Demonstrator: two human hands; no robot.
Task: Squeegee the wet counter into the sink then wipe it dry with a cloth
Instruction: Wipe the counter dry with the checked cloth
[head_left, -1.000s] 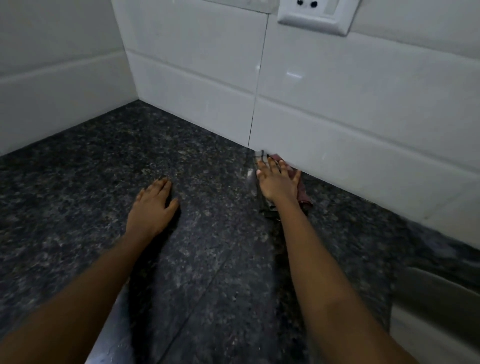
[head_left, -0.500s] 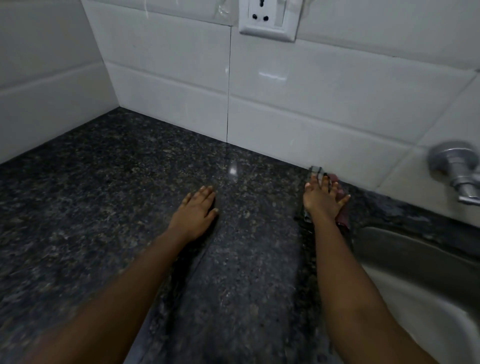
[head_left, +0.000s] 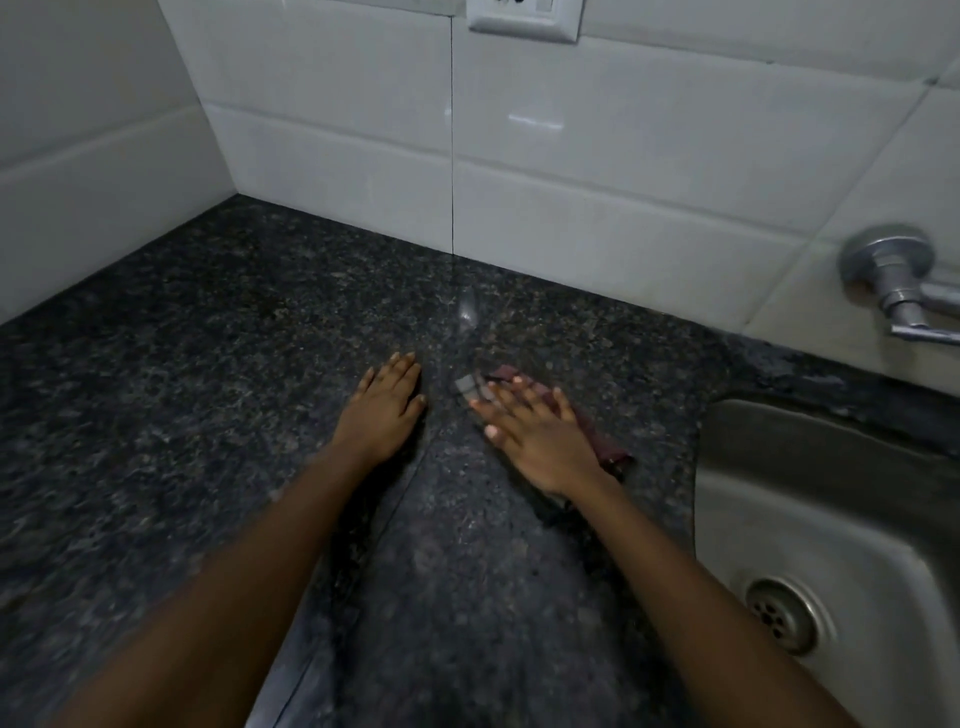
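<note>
Head view: dark granite counter (head_left: 182, 389), white tiled wall (head_left: 597, 171) — steel sink (head_left: 831, 519) right.

**A:** that counter (head_left: 208, 415) is black granite, right? tiny grey and brownish specks all over it

**B:** yep, speckled the whole way across. wall tiles (head_left: 623, 182) are plain glossy white, with one thin dark grout line (head_left: 452, 156) running down them. socket plate (head_left: 522, 21) is white too

**A:** and the cloth (head_left: 605, 444)?

**B:** mostly maroon, with a greyish patch at one end, too blurry to tell if it's checked. sink (head_left: 779, 493) is dull silver-grey steel, tap (head_left: 893, 280) is a shinier silver, drain (head_left: 782, 616) is the same metal with dark holes
</note>
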